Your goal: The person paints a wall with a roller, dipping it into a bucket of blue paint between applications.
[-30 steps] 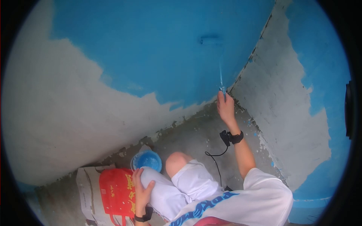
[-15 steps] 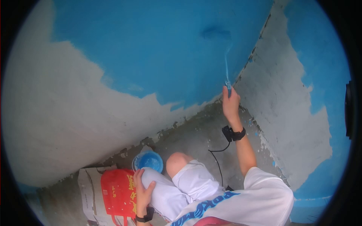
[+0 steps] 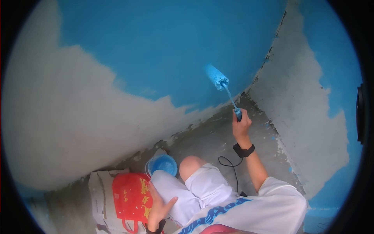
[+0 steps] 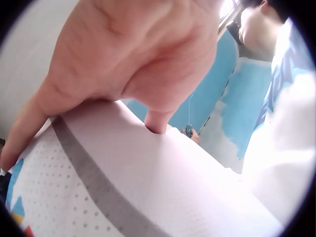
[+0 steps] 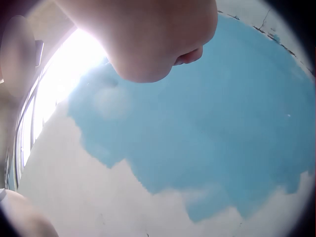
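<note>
My right hand [image 3: 242, 124] grips the handle of a paint roller, its fingers curled round it. The roller's sleeve [image 3: 217, 77], thick with wet blue paint, tilts up and left in front of the blue-painted wall [image 3: 156, 46]. In the right wrist view, the curled right hand [image 5: 153, 44] shows at the top and the roller is hidden. Spread fingers of my left hand [image 3: 157, 204] rest on the white-clothed thigh [image 3: 167, 188]. The left wrist view shows that hand [image 4: 138, 49] close up, fingertips pressed on the white fabric.
A bucket [image 3: 173, 160] of blue paint stands on the floor beside the left knee. Left of the leg lies a red and white bag [image 3: 128, 195]. A second, partly painted wall [image 3: 288, 78] meets the first at a corner on the right. A black cable [image 3: 230, 165] hangs near the right wrist.
My right hand has drawn the roller down and back from its higher place on the wall, and its sleeve is now tilted. The left hand has shifted slightly back along the thigh.
</note>
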{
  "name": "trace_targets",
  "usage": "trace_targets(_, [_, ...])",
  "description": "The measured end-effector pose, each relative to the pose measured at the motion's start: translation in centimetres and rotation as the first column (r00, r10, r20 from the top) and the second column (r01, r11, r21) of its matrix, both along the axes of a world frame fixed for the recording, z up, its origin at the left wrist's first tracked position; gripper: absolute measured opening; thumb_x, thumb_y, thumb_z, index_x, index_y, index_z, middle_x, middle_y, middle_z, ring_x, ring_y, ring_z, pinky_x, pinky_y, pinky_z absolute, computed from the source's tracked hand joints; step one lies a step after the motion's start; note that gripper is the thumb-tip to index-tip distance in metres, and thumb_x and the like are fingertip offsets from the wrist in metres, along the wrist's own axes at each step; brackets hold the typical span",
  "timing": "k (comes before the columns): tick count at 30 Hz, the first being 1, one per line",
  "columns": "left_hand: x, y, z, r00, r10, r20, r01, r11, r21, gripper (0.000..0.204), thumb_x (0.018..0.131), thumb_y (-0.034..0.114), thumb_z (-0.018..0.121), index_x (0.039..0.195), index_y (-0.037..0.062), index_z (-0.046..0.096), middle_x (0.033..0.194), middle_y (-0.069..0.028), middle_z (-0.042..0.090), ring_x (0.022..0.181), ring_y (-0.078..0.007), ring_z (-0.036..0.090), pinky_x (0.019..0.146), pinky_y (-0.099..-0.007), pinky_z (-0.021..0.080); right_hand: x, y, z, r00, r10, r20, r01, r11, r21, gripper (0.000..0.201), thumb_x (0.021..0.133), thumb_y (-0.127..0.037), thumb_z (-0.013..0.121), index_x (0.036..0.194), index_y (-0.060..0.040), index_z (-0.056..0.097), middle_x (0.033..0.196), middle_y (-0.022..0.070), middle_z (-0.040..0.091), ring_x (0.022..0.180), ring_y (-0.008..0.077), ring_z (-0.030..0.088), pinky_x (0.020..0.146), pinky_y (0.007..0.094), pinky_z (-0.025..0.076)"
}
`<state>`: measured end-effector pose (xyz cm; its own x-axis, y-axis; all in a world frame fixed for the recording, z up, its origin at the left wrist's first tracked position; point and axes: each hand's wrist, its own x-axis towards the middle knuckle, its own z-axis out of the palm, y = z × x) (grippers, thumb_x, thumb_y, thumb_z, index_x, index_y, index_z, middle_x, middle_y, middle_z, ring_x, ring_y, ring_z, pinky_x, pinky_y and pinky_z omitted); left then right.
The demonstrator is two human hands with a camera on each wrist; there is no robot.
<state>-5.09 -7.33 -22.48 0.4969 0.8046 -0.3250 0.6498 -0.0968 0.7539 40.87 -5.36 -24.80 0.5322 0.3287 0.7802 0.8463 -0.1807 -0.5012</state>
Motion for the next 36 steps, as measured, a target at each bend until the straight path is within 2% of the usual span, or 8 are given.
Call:
trace_targets(11, [0.5,0.0,-2.7,0.999,0.016,0.029,-0.017,0.999,0.028,0.121,0.088,0.044,0.075,0.155,-0.0141,-0.007,0.161,-0.0413,0.005,0.153,-0.0535,0.006,0.126,-0.0505,0.01,-7.9,4.8,0.9,0.891,0.355,-0.282,-0.382,0.923,-0.045,0.022,0.095,-0.017,0.073,0.101,-0.0012,0.058,0.073,0.0184,0.063,0.064,0.0384,0.064,0.059,0.0421,0.05])
trace_targets(17, [0.5,-0.1,-2.5,1.0,0.02,0.006,-0.021,0.999,0.04,0.124,0.088,0.049,0.076,0.156,-0.0119,-0.009,0.159,-0.0445,0.004,0.151,-0.0568,0.008,0.124,-0.0532,0.015,-11.0,8.8,8.0,0.703,0.583,-0.406,-0.644,0.765,-0.016,0.025,0.096,-0.021,0.072,0.099,-0.0005,0.057,0.068,0.0142,0.059,0.057,0.0258,0.061,0.057,0.0368,0.047])
trace_targets(20, [0.2,-0.2,-2.4,1.0,0.019,-0.008,-0.019,0.999,0.026,0.124,0.088,0.05,0.075,0.156,-0.0116,-0.009,0.159,-0.0449,0.003,0.151,-0.0567,0.008,0.124,-0.0531,0.015,-12.1,11.3,13.5,0.551,0.693,-0.465,-0.783,0.622,0.0,0.025,0.097,-0.022,0.071,0.096,-0.0009,0.057,0.065,0.0066,0.055,0.055,0.0143,0.055,0.054,0.0322,0.042])
trace_targets(22, [0.0,-0.3,-2.4,1.0,0.019,-0.019,-0.019,1.0,0.014,0.123,0.089,0.051,0.074,0.156,-0.0115,-0.008,0.159,-0.0449,0.003,0.151,-0.0565,0.008,0.124,-0.0531,0.015,-13.1,12.4,17.6,0.156,0.766,-0.624,-0.887,0.387,0.253,0.028,0.101,-0.027,0.066,0.096,-0.0017,0.057,0.063,0.0001,0.05,0.051,0.0074,0.048,0.048,0.0283,0.038])
trace_targets(23, [-0.1,-0.4,-2.5,1.0,0.014,-0.013,-0.013,1.0,0.013,0.123,0.089,0.051,0.073,0.156,-0.0116,-0.008,0.159,-0.0447,0.004,0.151,-0.0561,0.009,0.124,-0.0527,0.015,-13.6,12.5,19.8,0.151,0.77,-0.62,-0.887,0.383,0.259,0.028,0.101,-0.027,0.066,0.096,-0.0017,0.057,0.063,0.0001,0.05,0.051,0.0074,0.048,0.048,0.0283,0.038])
trace_targets(25, [-0.3,-0.4,-2.2,1.0,0.011,-0.012,-0.01,1.0,0.021,0.122,0.089,0.052,0.073,0.156,-0.0116,-0.007,0.158,-0.0445,0.005,0.151,-0.0558,0.01,0.124,-0.0524,0.016,-14.4,12.9,23.7,-0.013,0.774,-0.633,-0.876,0.297,0.38,0.033,0.105,-0.033,0.059,0.097,-0.0013,0.055,0.063,-0.0022,0.049,0.047,0.0066,0.044,0.043,0.0262,0.037])
trace_targets(28, [-0.7,-0.4,-2.3,1.0,0.011,0.008,-0.011,1.0,0.015,0.122,0.089,0.053,0.073,0.156,-0.0113,-0.006,0.158,-0.0435,0.007,0.151,-0.0542,0.012,0.124,-0.0506,0.017,-14.9,14.7,26.4,-0.071,0.855,-0.514,-0.864,0.205,0.459,0.037,0.107,-0.036,0.054,0.097,-0.0004,0.053,0.063,-0.001,0.048,0.043,0.0073,0.04,0.039,0.0265,0.037])
trace_targets(36, [-1.6,-0.3,-2.8,1.0,0.002,0.03,-0.003,1.0,0.02,0.123,0.089,0.053,0.073,0.155,-0.0139,-0.007,0.159,-0.0414,0.008,0.151,-0.0521,0.011,0.124,-0.0487,0.017,-16.7,17.2,30.9,-0.058,0.891,-0.45,-0.895,0.153,0.419,0.037,0.109,-0.037,0.052,0.093,-0.0034,0.05,0.065,-0.0018,0.047,0.048,0.0067,0.041,0.041,0.0268,0.036])
